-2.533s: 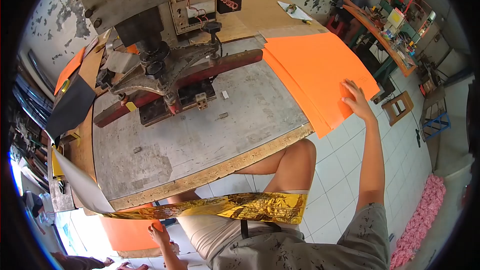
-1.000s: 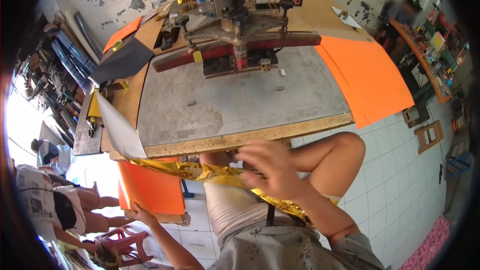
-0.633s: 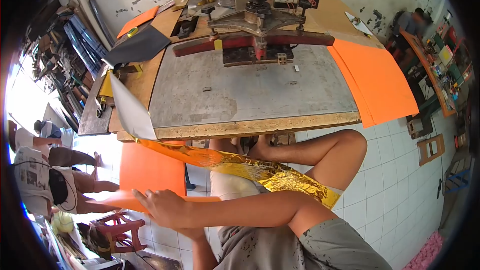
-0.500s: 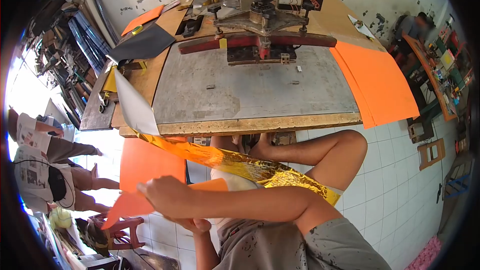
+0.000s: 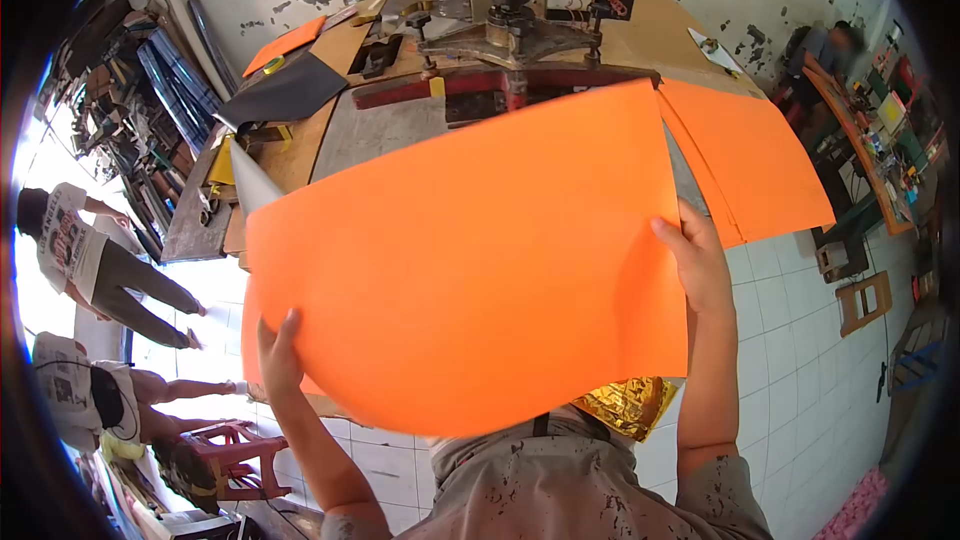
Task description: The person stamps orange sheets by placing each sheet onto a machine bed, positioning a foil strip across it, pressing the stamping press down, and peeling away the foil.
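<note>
A large orange sheet (image 5: 470, 260) is held up in front of me, bowed at its lower edge. My left hand (image 5: 281, 352) grips its lower left edge, thumb on the front face. My right hand (image 5: 694, 252) pinches the right edge, with the fingers partly behind the sheet. Behind it, the grey metal bed (image 5: 385, 130) of the press is mostly hidden. Crumpled gold foil (image 5: 630, 406) shows below the sheet, over my lap.
The press head (image 5: 512, 35) stands beyond the sheet. More orange sheets (image 5: 755, 160) lie at the table's right. A black sheet (image 5: 290, 90) and scissors (image 5: 208, 210) are on the left. Two people stand at far left; another person (image 5: 828, 55) sits at far right.
The orange sheet has been raised and spread across the press bed's front. My right hand has moved to its right edge, my left to its lower left. The gold foil is now mostly covered.
</note>
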The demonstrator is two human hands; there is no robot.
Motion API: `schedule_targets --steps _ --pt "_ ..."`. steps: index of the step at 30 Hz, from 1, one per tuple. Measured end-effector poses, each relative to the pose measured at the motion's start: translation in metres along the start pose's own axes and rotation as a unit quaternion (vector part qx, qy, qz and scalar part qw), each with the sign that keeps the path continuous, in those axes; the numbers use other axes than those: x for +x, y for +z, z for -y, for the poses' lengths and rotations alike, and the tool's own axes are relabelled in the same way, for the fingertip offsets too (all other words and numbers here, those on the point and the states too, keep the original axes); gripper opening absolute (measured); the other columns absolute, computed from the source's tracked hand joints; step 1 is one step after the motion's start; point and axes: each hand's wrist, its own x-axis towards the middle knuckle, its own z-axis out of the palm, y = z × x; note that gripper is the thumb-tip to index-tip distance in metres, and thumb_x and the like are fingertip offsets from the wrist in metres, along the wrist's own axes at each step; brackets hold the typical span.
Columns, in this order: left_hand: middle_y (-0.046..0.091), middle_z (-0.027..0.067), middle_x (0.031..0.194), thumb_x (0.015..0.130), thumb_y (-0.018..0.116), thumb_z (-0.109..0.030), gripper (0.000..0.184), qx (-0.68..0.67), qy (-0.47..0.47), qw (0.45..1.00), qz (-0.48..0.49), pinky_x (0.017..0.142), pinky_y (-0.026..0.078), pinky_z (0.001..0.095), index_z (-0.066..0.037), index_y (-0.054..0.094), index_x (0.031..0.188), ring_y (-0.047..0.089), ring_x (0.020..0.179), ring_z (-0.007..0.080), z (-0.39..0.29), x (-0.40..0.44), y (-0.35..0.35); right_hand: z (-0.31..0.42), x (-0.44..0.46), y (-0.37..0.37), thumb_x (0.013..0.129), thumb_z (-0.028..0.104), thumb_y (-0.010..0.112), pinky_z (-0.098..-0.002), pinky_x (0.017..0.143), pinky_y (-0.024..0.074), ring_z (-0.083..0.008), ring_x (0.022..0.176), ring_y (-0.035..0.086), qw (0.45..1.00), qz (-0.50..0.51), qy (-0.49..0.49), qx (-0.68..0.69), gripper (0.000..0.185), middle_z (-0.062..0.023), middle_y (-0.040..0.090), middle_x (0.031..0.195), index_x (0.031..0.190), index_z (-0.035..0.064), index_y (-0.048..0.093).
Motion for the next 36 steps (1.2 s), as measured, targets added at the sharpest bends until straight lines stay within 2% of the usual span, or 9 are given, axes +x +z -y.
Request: schedule_targets --steps 5,15,21,23,24,28,31,34,36 --pt "0.068 0.013 0.124 0.099 0.067 -0.018 0.047 0.122 -0.048 0.987 0.096 0.096 0.054 0.0335 0.006 0.055 0.137 0.067 0.112 0.0199 -0.023 0.048 0.075 -0.032 0.02 -0.042 0.097 -0.001 0.06 -0.0323 0.096 0.0503 -0.0188 0.12 0.061 0.978 0.01 -0.039 -0.204 0.065 -0.0143 0.067 0.126 0.157 0.0084 0.038" --pt "0.069 0.0102 0.121 0.098 0.061 -0.013 0.041 0.102 -0.124 0.98 0.118 0.089 0.056 0.0333 0.002 0.058 0.135 0.068 0.104 0.0181 0.008 0.195 0.073 -0.048 0.149 -0.044 0.094 0.006 0.063 -0.0402 0.106 0.0472 -0.0344 0.123 0.061 0.911 0.082 -0.103 -0.39 0.043 -0.0174 0.063 0.138 0.137 0.0069 0.063" --pt "0.067 0.0089 0.122 0.095 0.059 -0.01 0.042 0.127 -0.085 0.972 0.181 0.097 0.051 0.0307 -0.001 0.057 0.136 0.066 0.107 0.018 0.024 0.317 0.082 -0.083 0.254 -0.026 0.096 0.014 0.062 -0.0459 0.113 0.0397 -0.0378 0.133 0.052 0.862 0.081 -0.255 -0.43 0.041 -0.0182 0.063 0.138 0.137 0.0073 0.063" --pt "0.068 0.0048 0.117 0.095 0.059 -0.008 0.037 0.155 -0.057 0.972 0.168 0.095 0.049 0.0293 -0.002 0.06 0.132 0.065 0.105 0.0157 0.039 0.355 0.083 -0.094 0.291 -0.022 0.096 0.016 0.062 -0.0479 0.114 0.0379 -0.0391 0.136 0.049 0.863 0.078 -0.282 -0.412 0.041 -0.0178 0.063 0.137 0.137 0.0088 0.063" --pt "0.068 0.0038 0.116 0.095 0.059 -0.006 0.036 0.195 -0.054 0.966 0.16 0.094 0.049 0.0291 -0.002 0.061 0.131 0.065 0.105 0.0152 0.047 0.377 0.078 -0.102 0.316 -0.029 0.097 0.018 0.063 -0.0479 0.11 0.0412 -0.0394 0.131 0.053 0.789 0.101 -0.325 -0.511 0.041 -0.0177 0.064 0.135 0.136 0.0101 0.063" --pt "0.069 -0.0001 0.109 0.097 0.063 -0.007 0.03 0.189 0.03 0.975 0.11 0.086 0.047 0.0282 -0.004 0.064 0.127 0.063 0.098 0.0114 0.073 0.427 0.078 -0.085 0.329 -0.008 0.096 0.022 0.063 -0.0461 0.105 0.0447 -0.0366 0.125 0.058 0.799 0.121 -0.251 -0.533 0.037 -0.0183 0.065 0.129 0.129 0.004 0.065" --pt "0.07 -0.0009 0.104 0.099 0.065 -0.01 0.025 0.218 0.063 0.971 0.079 0.083 0.047 0.028 -0.004 0.066 0.123 0.062 0.092 0.0092 0.071 0.441 0.089 -0.101 0.361 0.004 0.097 0.021 0.06 -0.0485 0.105 0.0445 -0.0388 0.125 0.057 0.77 0.07 -0.425 -0.472 0.034 -0.0192 0.064 0.129 0.126 0.0041 0.066" --pt "0.071 -0.0001 0.103 0.1 0.067 -0.017 0.024 0.226 0.095 0.965 0.087 0.079 0.048 0.0266 -0.003 0.068 0.12 0.064 0.09 0.0081 0.082 0.465 0.084 -0.106 0.371 0.001 0.097 0.02 0.058 -0.0515 0.106 0.0437 -0.0412 0.126 0.055 0.705 0.027 -0.427 -0.566 0.035 -0.021 0.063 0.13 0.128 0.0059 0.067" --pt "0.071 -0.0004 0.103 0.1 0.067 -0.016 0.024 0.226 0.092 0.967 0.076 0.078 0.048 0.0256 -0.004 0.068 0.12 0.063 0.089 0.0074 0.084 0.467 0.085 -0.082 0.353 0.005 0.096 0.02 0.058 -0.0528 0.106 0.0434 -0.0427 0.127 0.054 0.799 0.06 -0.298 -0.518 0.036 -0.0222 0.063 0.131 0.128 0.0064 0.067"
